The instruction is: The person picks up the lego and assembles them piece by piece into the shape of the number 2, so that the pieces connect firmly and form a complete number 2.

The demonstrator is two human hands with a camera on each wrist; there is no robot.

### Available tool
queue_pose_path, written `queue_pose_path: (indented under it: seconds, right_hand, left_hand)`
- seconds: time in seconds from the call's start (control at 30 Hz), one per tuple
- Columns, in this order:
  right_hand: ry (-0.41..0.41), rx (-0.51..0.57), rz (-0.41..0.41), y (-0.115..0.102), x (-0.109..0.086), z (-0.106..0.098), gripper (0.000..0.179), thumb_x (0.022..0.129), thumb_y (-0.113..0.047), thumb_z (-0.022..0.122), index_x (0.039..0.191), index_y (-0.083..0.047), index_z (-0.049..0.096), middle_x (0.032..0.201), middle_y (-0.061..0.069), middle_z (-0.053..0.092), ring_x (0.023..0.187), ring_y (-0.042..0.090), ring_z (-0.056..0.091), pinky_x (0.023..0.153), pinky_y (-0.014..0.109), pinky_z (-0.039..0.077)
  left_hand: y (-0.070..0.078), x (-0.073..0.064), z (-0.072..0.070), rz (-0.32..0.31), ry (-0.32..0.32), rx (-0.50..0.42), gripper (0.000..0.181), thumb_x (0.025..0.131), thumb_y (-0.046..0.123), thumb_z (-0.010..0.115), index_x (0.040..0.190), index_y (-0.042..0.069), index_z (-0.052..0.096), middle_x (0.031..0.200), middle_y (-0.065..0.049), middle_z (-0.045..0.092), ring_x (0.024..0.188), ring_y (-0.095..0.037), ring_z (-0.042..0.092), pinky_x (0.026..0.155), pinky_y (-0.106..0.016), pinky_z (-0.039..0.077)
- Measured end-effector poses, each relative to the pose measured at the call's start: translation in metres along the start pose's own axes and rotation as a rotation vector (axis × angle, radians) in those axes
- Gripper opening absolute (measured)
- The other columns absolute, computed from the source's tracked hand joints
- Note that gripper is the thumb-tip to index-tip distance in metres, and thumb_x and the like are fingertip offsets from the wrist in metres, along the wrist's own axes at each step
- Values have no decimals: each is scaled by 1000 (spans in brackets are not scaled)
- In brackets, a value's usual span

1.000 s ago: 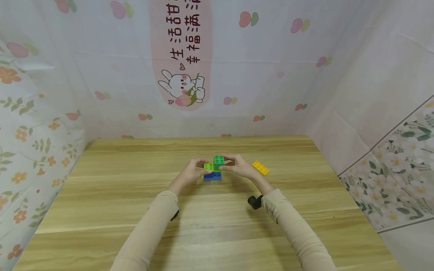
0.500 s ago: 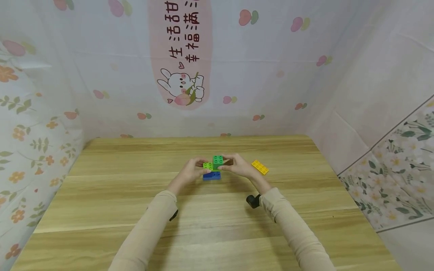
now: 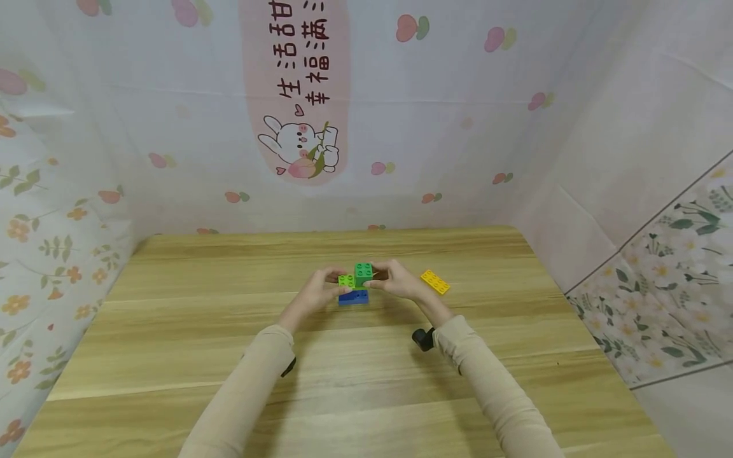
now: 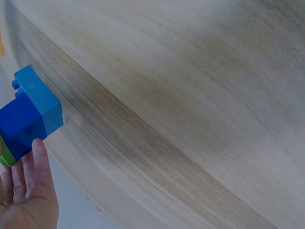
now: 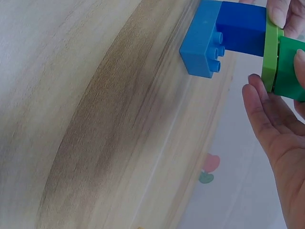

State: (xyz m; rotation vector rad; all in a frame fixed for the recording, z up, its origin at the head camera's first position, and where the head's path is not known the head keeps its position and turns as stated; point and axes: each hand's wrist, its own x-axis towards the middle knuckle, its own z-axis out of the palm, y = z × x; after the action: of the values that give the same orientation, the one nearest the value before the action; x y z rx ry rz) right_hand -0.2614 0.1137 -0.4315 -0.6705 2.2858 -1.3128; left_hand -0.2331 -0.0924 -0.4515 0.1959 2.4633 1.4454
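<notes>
A small stack of toy building bricks stands on the table between both hands. Its base is a light blue brick, its studs partly bare. Over one half of that sits a dark blue brick. A flat lime green brick spans the top, and a green brick sits on its right half. My left hand pinches the lime green brick at its left end, fingertips also by the dark blue brick. From the right, my right hand holds the green brick between thumb and fingers.
A flat yellow brick lies on the wooden table to the right of the stack. Patterned cloth hangs behind and at both sides. A black wrist device sticks out below the right cuff.
The head view has shifted slightly, so the scene sits a little further left. Both hands keep their hold on the same bricks, and the stack looks unchanged.
</notes>
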Motion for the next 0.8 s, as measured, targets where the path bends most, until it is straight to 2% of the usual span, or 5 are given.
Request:
queue_pose_path:
  seconds: [0.13, 0.37, 0.57, 0.63, 0.8]
  right_hand:
    - [-1, -15, 2, 0, 0, 0, 37, 89, -6, 57, 124, 5, 51, 113, 22, 61, 99, 27, 62, 87, 44, 51]
    - [-4, -43, -24, 1, 1, 0, 32, 89, -6, 57, 119, 4, 55, 110, 21, 62, 96, 27, 64, 83, 34, 54]
    - [-17, -43, -42, 2, 0, -1, 30, 88, -5, 58, 116, 5, 57, 108, 21, 63, 95, 28, 64, 82, 35, 54]
    - [-23, -43, -35, -2, -2, -3, 31, 88, -5, 58, 117, 6, 56, 108, 22, 63, 95, 28, 64, 84, 38, 53]
    - [-23, -78, 1, -4, 0, -4, 32, 89, -7, 58, 118, 4, 57, 109, 20, 64, 96, 27, 64, 84, 36, 53]
  left_hand:
    - [1, 0, 0, -13, 2, -4, 44, 86, 20, 64, 126, 6, 51, 126, -13, 53, 119, -29, 48, 99, -45, 43]
    - [1, -2, 0, -15, 9, -5, 44, 86, 19, 64, 126, 6, 51, 125, -14, 54, 119, -29, 48, 98, -44, 43]
    - [1, -4, 2, -11, 10, -6, 44, 86, 18, 64, 125, 5, 51, 124, -14, 55, 118, -29, 49, 98, -45, 43]
    - [2, -4, 3, -11, 13, -3, 44, 86, 19, 64, 126, 6, 51, 124, -14, 55, 118, -29, 49, 98, -45, 43]
    - [3, -3, 2, 0, 19, 6, 45, 86, 19, 64, 126, 4, 51, 124, -16, 55, 119, -31, 48, 98, -46, 43]
